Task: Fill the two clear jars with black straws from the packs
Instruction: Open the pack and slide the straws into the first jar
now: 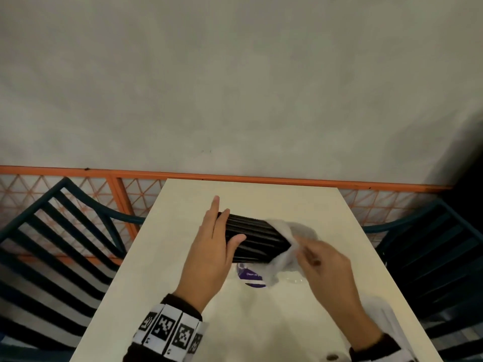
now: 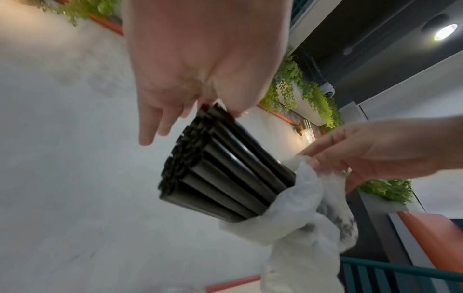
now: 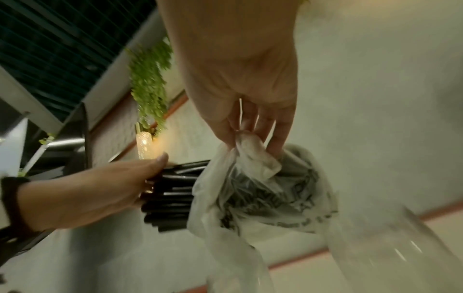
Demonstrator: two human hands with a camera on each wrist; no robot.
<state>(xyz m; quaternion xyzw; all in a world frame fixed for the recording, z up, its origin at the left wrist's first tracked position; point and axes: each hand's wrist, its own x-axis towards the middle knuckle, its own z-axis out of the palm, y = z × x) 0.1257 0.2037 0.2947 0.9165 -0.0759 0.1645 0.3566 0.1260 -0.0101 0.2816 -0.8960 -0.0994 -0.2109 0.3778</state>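
Note:
A bundle of black straws [image 1: 256,236] is held level above the white table [image 1: 183,257], its right end still inside a thin clear plastic pack [image 1: 283,254]. My left hand [image 1: 227,226] grips the bare left end of the straws [image 2: 225,174], thumb on the near side and fingers behind. My right hand [image 1: 303,253] pinches the crumpled pack [image 3: 250,198] at the other end. A clear item with a purple label [image 1: 251,276] lies on the table under the bundle. A blurred clear jar [image 3: 400,253] shows low in the right wrist view.
Dark teal slatted chairs stand to the left [image 1: 52,244] and right [image 1: 431,257] of the table. Behind the table's far edge runs an orange-framed lattice rail [image 1: 130,194] against a grey wall.

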